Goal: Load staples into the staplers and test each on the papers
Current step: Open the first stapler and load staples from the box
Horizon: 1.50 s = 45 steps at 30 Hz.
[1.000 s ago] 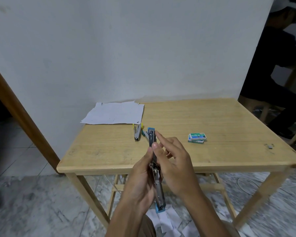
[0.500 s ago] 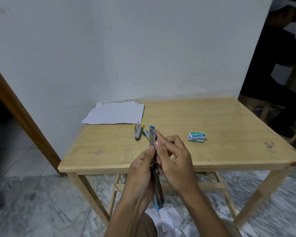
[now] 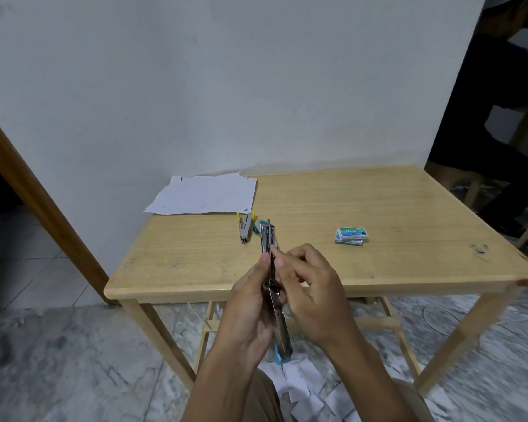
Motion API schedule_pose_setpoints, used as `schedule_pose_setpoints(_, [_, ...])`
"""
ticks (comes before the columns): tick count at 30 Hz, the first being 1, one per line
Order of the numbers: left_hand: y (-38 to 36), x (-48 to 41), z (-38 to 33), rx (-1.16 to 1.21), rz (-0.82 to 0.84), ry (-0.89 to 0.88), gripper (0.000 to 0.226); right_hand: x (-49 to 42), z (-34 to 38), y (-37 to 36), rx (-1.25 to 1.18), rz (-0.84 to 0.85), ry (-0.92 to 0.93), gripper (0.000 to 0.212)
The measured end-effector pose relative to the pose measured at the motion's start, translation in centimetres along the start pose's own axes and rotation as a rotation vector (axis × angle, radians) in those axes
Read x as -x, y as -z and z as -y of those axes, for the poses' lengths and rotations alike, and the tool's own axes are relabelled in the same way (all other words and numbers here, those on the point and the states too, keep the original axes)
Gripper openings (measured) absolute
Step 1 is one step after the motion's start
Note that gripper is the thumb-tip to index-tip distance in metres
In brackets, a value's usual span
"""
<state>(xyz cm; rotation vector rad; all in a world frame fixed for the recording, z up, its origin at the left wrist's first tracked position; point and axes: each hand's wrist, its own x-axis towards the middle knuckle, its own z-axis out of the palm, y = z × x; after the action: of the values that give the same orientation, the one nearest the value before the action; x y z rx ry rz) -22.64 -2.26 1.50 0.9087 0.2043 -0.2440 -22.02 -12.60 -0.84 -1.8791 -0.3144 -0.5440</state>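
Note:
A blue stapler, swung fully open, is held lengthwise in front of the table's near edge. My left hand grips its middle from the left. My right hand pinches at the metal staple channel near its far half; any staples between the fingers are too small to see. A yellow stapler lies on the wooden table just in front of a sheet of white papers. Two stacked green staple boxes rest right of centre.
A small loose metal piece lies near the table's right edge. Torn paper scraps cover the floor and my lap below the stapler. A person in dark clothes sits at the far right. A brown door frame slants at left.
My right fingers have curled down from stretched over the stapler's far half to pinching the channel beside my left thumb. The stapler stays in about the same place.

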Motion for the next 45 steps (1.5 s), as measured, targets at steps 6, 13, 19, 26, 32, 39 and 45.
schedule_pose_setpoints(6, [0.1, -0.5, 0.6, 0.054, 0.018, 0.013, 0.036, 0.2, -0.1, -0.1, -0.121, -0.029, -0.017, 0.030])
schedule_pose_setpoints(13, [0.5, -1.2, 0.9, -0.844, -0.149, -0.442, 0.022, -1.5, 0.7, -1.3, -1.162, -0.175, -0.876, 0.041])
schedule_pose_setpoints(19, [0.8, -2.3, 1.5, -1.395, -0.164, -0.678, 0.028, -1.9, 0.2, -2.2, -1.375, -0.287, -1.171, 0.035])
schedule_pose_setpoints(26, [0.4, -2.6, -0.1, -0.816, -0.123, -0.346, 0.025, -2.5, -1.7, -1.2, -1.453, -0.553, -1.123, 0.027])
schedule_pose_setpoints(32, [1.2, -3.2, -1.2, -0.175, -0.053, 0.000, 0.021, -8.3, -4.3, 3.0, -0.424, -0.299, -0.701, 0.028])
schedule_pose_setpoints(39, [1.9, -4.3, -0.9, -0.408, -0.095, -0.049, 0.027, -17.7, -10.3, 3.8, 0.439, 0.347, -0.442, 0.043])
schedule_pose_setpoints(45, [2.1, -5.3, -1.1, -0.458, -0.094, -0.041, 0.031, -19.4, -12.8, 3.8, 0.611, 0.607, -0.440, 0.031])
